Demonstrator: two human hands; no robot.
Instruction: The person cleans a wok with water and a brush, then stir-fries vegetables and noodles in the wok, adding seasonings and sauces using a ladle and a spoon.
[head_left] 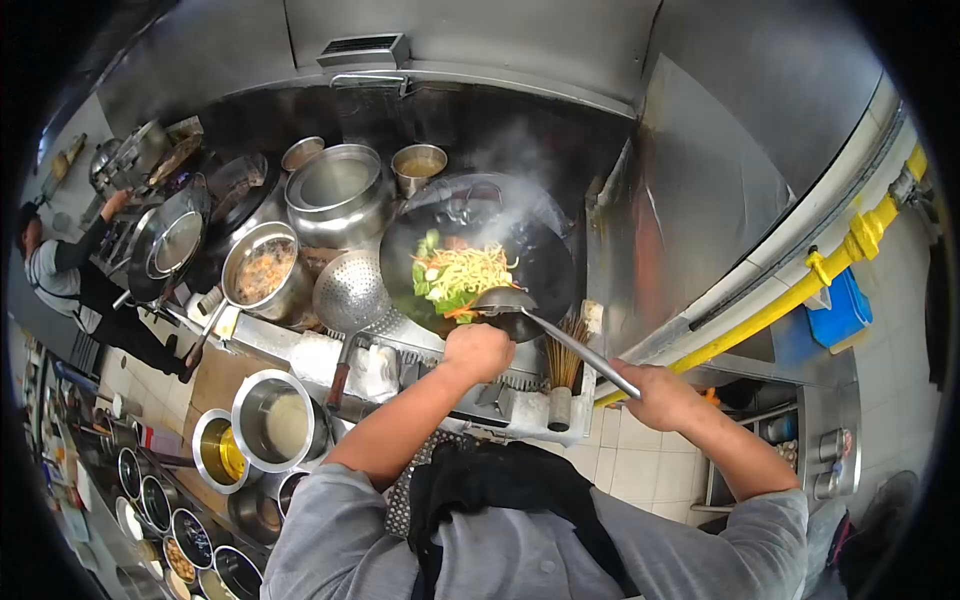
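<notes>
A large dark wok (545, 255) sits steaming on the stove with noodles (475, 268) and green leaves (450, 298) in it. My left hand (478, 352) is closed at the wok's near edge; whatever it grips is hidden under the fingers. My right hand (655, 395) is wrapped round the handle of a long metal ladle (505, 298), whose bowl is in the wok at the near right side of the food. Beside the wok, to the left, lies a perforated strainer (351, 290) with a wooden handle.
A pan of brown food (262, 270) and a large pot (335, 182) stand left. Nearer me are a pot of pale liquid (280, 420) and a pot with yellow oil (232, 455). A bamboo brush (566, 365) is right of my left hand. Another person (75, 280) works far left.
</notes>
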